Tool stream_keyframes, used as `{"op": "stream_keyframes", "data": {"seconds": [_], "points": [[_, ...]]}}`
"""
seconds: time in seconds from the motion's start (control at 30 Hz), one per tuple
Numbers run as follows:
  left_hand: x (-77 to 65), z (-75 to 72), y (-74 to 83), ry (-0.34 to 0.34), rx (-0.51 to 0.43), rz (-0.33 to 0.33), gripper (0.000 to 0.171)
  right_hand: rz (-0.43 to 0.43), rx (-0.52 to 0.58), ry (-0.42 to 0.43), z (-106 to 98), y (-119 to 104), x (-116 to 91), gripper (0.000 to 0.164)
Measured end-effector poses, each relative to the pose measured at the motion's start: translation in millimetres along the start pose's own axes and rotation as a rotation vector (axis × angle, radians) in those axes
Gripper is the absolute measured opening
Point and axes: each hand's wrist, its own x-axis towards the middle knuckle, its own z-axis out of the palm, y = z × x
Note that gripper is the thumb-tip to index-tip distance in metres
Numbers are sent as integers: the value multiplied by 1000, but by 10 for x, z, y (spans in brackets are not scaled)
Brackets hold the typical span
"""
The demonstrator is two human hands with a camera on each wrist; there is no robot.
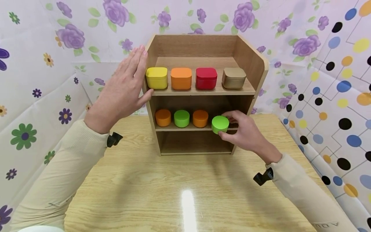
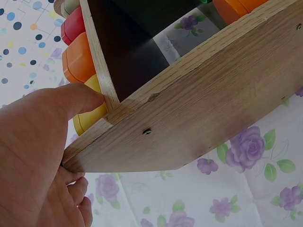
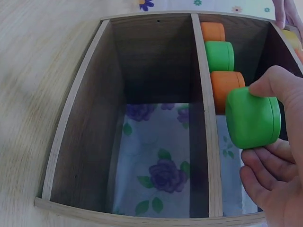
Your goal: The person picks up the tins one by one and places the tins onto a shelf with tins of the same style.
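Observation:
My right hand pinches a round green lidded container between thumb and fingers, at the right front of the middle shelf. In the right wrist view the green container is tilted, with its lid seam showing. To its left on that shelf stand an orange round container, a green one and another orange one. My left hand rests against the left side of the wooden shelf unit, fingers straight. Its thumb touches the front edge near the yellow box.
On the top shelf stand rounded square boxes: yellow, orange, red and brownish gold. The unit sits on a wood-grain table. Patterned sheets hang behind and at both sides.

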Motion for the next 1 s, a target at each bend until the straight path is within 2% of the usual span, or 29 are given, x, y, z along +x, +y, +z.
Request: {"op": "stream_keyframes", "data": {"seconds": [0.57,1.0], "points": [[-14,6,-7,9,3,5,93,68,-18,141,177,42,113,51],[-4,2,-2,9,-4,5,93,140,-46,137,228,37,121,51]]}}
